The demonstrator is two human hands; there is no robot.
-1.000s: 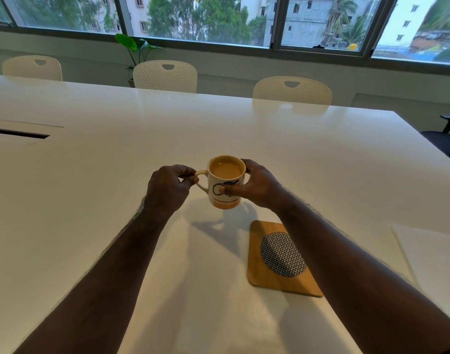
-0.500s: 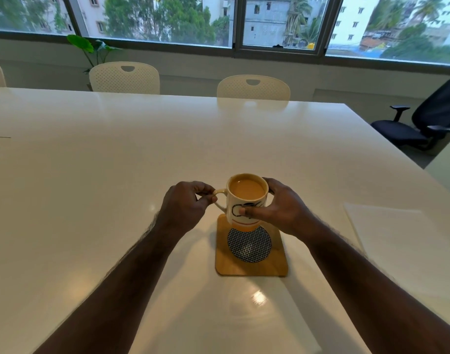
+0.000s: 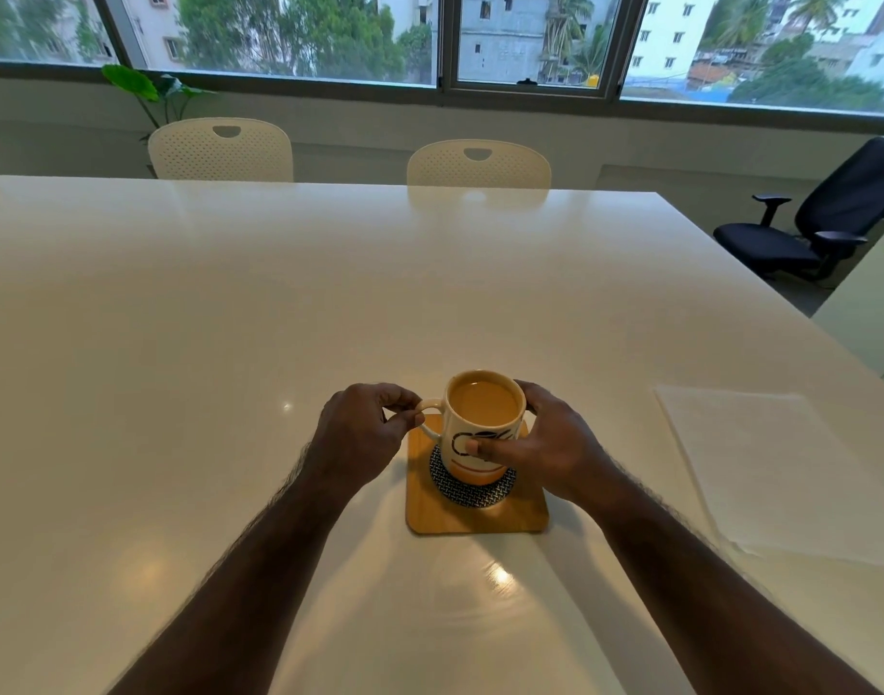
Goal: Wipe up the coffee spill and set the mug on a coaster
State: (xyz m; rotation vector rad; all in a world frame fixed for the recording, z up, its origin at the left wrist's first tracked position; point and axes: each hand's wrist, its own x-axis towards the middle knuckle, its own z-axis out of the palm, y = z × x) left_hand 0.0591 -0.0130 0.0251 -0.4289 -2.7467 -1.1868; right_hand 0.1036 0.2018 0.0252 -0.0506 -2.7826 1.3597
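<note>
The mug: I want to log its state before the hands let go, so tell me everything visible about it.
The mug looks like cream ceramic with a dark logo and an orange band near its base. It stands upright, nearly full of milky coffee, on the round woven pad of the wooden coaster. Its handle points to the person's left, pinched by the left hand; the right hand wraps its other side, thumb across the logo.

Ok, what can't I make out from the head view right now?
- Mug base contact with the coaster: hidden by the mug body and right hand.
- Mug logo: partly covered by the right thumb.
- Left hand fingertips at the handle: curled out of sight.
- White sheet: cut by the right edge.
</note>
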